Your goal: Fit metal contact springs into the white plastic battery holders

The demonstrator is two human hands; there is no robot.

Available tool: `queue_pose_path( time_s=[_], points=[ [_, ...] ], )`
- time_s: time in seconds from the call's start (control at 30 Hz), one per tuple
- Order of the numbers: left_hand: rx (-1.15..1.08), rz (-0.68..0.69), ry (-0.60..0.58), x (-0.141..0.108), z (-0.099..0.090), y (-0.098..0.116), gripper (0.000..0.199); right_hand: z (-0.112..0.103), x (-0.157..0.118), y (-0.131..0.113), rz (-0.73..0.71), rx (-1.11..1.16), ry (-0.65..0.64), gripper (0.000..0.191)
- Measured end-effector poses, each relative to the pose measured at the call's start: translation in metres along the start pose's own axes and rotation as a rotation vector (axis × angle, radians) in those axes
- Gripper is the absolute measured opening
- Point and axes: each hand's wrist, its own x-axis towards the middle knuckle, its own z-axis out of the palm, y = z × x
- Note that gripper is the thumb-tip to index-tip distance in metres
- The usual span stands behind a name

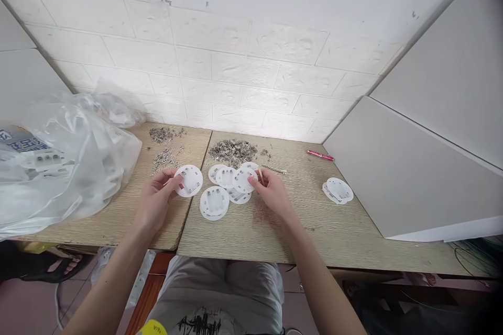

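Observation:
My left hand (154,198) is closed on a round white plastic battery holder plate (190,180) fitted with small metal contacts, pinched at its left edge. Another such plate (242,180) is pinched by its right edge between the thumb and fingers of my right hand (274,194). This second plate is over several overlapping white plates (226,177) on the table, and I cannot tell whether it touches them. Just in front of them lie stacked plates (214,202), between my two hands. Beyond the plates is a heap of small metal contacts (232,152).
Two smaller piles of metal parts (162,135) (165,159) are at the back left. A large clear plastic bag (98,167) of white parts covers the left side. A thin metal tool (274,169), a red pen (320,155) and more plates (339,189) lie to the right, near a grey panel (424,172).

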Motion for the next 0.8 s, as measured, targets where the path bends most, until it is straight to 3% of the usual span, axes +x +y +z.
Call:
queue_pose_path(
  time_s=[0.3,0.4,0.5,0.57,0.7,0.8],
  points=[
    [0.009,-0.018,-0.08,-0.003,0.021,0.005,0.032,-0.011,-0.017,-0.007,-0.094,-0.122,0.146,0.024],
    [0.02,-0.017,-0.138,-0.008,0.033,0.003,0.032,-0.005,-0.03,-0.019,-0.207,-0.116,0.158,0.027],
    [0.051,-0.003,-0.203,-0.016,0.047,-0.003,0.033,0.006,-0.046,-0.035,-0.418,-0.242,0.164,0.045],
    [0.075,-0.002,-0.247,-0.023,0.057,-0.006,0.034,0.013,-0.054,-0.042,-0.485,-0.344,0.172,0.062],
    [0.131,0.029,-0.322,-0.039,0.075,-0.009,0.033,0.02,-0.063,-0.045,-0.475,-0.436,0.216,0.067],
    [0.146,0.043,-0.382,-0.045,0.083,-0.008,0.033,0.011,-0.064,-0.041,-0.487,-0.431,0.255,0.062]
  ],
)
